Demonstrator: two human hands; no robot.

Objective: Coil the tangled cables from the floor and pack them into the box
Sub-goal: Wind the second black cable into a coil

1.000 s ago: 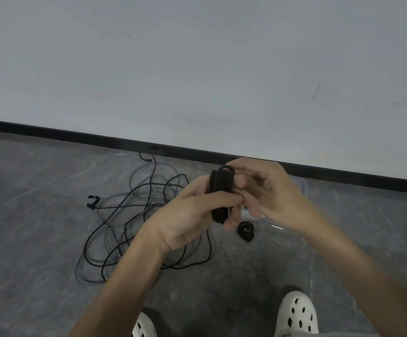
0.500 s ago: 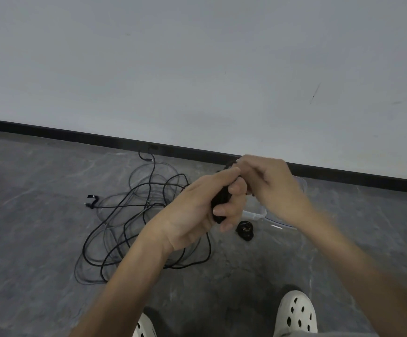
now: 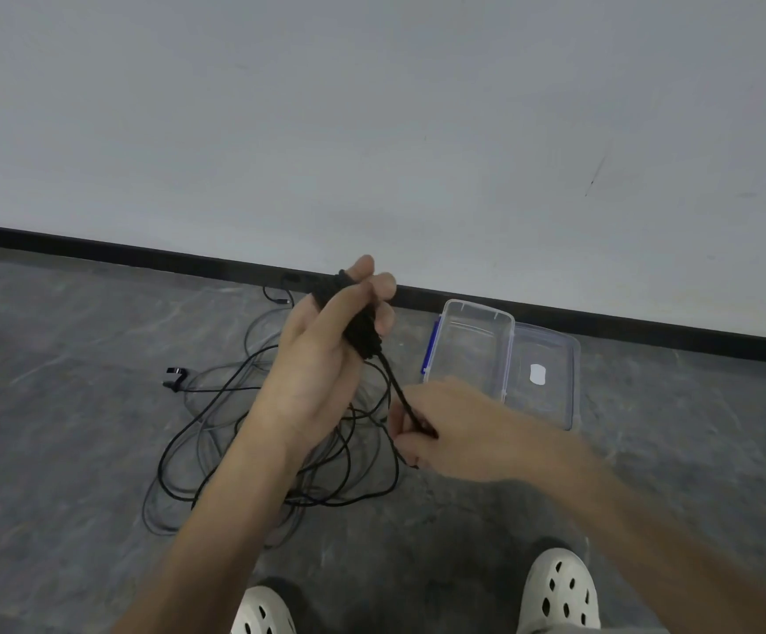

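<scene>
My left hand (image 3: 321, 359) grips a tight coil of black cable (image 3: 363, 331), raised in front of me. A loose end of that cable (image 3: 395, 382) runs down and right from the coil into my right hand (image 3: 459, 427), which pinches it taut. Below both hands, a tangle of black and grey cables (image 3: 216, 432) lies on the floor, with a plug (image 3: 175, 376) at its left. The clear plastic box (image 3: 472, 350) stands open on the floor to the right, its lid (image 3: 550, 382) folded out beside it.
A white wall with a black skirting board (image 3: 97, 249) runs behind the cables and the box. My two feet in white clogs (image 3: 559, 588) stand on the grey floor at the bottom of the view.
My right hand has left the coil and moved down and right, drawing the cable's end out taut. My left hand has lifted the coil slightly. The box, hidden before, now shows.
</scene>
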